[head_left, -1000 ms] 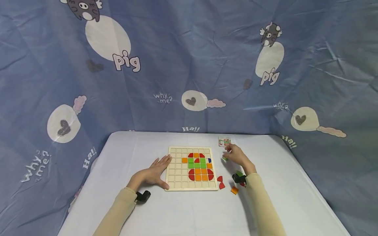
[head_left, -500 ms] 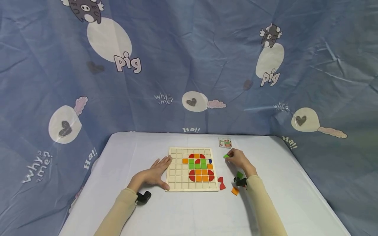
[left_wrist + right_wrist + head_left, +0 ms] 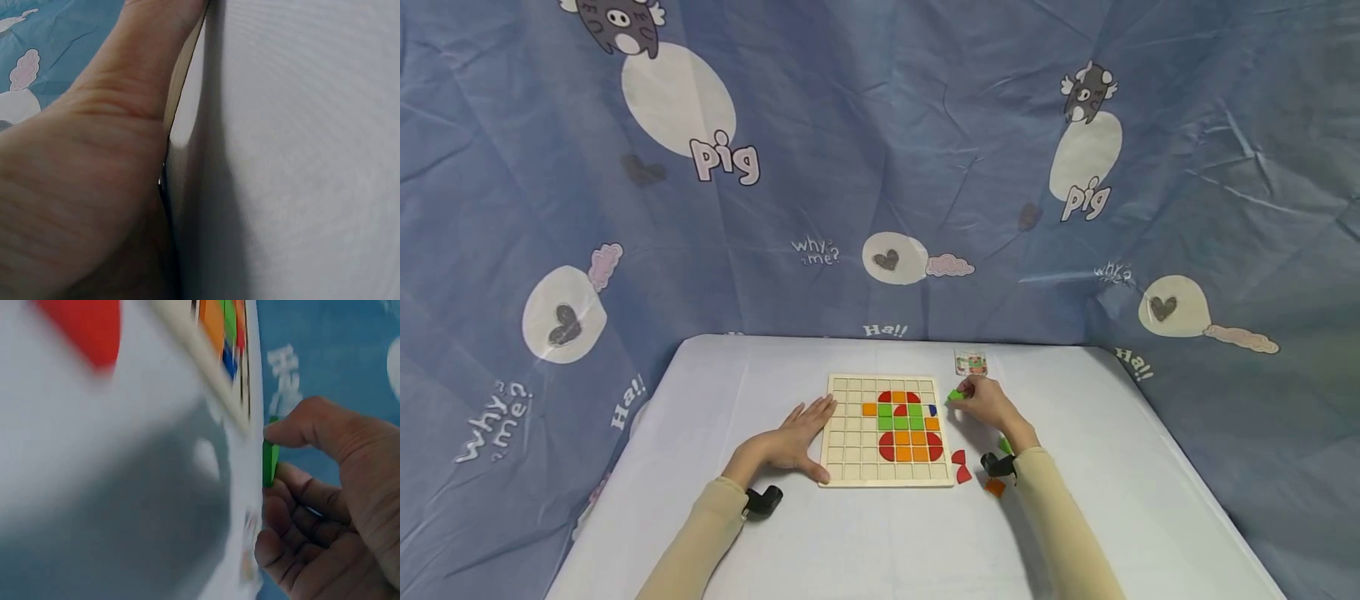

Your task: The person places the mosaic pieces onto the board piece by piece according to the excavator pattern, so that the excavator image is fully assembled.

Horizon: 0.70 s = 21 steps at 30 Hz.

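A wooden grid board [image 3: 850, 451] lies on the white table with red, orange, green and blue pieces set in its right half. My left hand [image 3: 789, 438] rests along the board's left edge, fingers straight and spread. Just off the board's upper right side, my right hand [image 3: 988, 403] pinches a small green tile [image 3: 955, 395] between thumb and fingers. In the right wrist view the green tile [image 3: 270, 461] appears edge-on, above the table. The left wrist view is mostly filled by the left hand [image 3: 94, 144], with little of the board's edge showing.
Two red pieces [image 3: 962, 473] lie right of the board. An orange tile [image 3: 996, 487] and a green piece [image 3: 1006, 446] sit near the right wrist, partly covered. A pattern card [image 3: 971, 362] lies at the back. A blue curtain [image 3: 820, 167] hangs behind the table.
My right hand has picked the green tile up off the table and moved it left, closer to the board. The left hand has kept its place.
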Each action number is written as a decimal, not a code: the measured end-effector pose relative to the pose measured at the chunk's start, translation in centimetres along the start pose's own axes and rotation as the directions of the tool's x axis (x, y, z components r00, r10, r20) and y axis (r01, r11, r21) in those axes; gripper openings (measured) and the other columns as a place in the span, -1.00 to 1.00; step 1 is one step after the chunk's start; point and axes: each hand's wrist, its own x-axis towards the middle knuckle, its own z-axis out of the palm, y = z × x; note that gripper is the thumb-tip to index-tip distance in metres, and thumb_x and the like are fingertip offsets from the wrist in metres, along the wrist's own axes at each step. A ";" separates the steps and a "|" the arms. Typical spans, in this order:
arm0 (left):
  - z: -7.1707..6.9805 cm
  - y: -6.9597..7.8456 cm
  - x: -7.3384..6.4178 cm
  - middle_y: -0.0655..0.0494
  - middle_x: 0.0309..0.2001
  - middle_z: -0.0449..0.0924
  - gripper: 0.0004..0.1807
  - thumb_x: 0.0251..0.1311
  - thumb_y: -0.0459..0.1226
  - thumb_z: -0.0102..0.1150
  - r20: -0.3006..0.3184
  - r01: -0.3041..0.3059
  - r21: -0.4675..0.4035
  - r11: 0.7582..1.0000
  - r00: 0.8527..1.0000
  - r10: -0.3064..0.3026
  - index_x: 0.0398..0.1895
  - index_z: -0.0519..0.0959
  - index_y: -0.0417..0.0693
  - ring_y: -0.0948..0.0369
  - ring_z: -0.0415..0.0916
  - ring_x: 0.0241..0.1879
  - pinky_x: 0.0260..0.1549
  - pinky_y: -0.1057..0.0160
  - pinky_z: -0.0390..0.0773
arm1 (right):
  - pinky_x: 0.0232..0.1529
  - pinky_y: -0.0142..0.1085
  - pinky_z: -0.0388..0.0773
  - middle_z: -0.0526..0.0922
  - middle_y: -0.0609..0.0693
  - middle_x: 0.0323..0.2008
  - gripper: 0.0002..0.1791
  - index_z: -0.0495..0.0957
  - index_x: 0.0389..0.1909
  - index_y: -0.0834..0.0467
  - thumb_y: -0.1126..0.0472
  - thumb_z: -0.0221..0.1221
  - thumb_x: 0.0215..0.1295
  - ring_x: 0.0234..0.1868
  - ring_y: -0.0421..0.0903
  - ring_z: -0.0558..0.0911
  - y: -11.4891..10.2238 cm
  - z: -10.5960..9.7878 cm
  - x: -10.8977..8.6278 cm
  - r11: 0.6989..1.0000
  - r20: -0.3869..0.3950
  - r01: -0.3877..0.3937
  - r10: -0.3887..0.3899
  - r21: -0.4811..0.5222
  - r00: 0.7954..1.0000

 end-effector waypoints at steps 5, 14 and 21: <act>-0.1 0.1 -0.1 -0.08 0.57 -0.38 0.49 -0.33 0.32 0.42 -0.016 -0.004 -0.018 1.000 1.000 0.004 0.54 -0.24 -0.17 -0.03 -0.41 0.55 0.49 -0.14 -0.38 | -0.34 -0.33 0.53 0.61 -0.03 -0.34 -0.78 0.59 -0.24 0.17 0.22 0.34 0.09 -0.35 -0.16 0.53 -3.9 1.9 0.1 0.986 0.054 0.168 -0.169 0.017 0.984; -0.2 0.1 -0.1 -0.10 0.57 -0.37 0.48 -0.30 0.32 0.41 -0.010 -0.016 -0.021 1.000 1.000 0.016 0.54 -0.24 -0.19 -0.05 -0.42 0.55 0.48 -0.16 -0.38 | -0.20 -0.38 0.59 0.61 -0.07 -0.25 -0.76 0.61 -0.16 0.15 0.16 0.33 0.19 -0.27 -0.24 0.56 -9.7 6.2 0.4 0.935 0.187 0.353 -0.350 0.016 0.918; 0.0 0.0 0.0 -0.09 0.56 -0.40 0.48 -0.28 0.33 0.39 0.006 -0.001 -0.022 1.000 1.000 0.001 0.54 -0.27 -0.18 -0.03 -0.46 0.55 0.48 -0.14 -0.40 | -0.20 -0.46 0.58 0.63 -0.06 -0.22 -0.73 0.62 -0.13 0.17 0.16 0.34 0.17 -0.26 -0.24 0.58 -12.1 9.1 1.4 0.912 0.239 0.409 -0.390 -0.035 0.889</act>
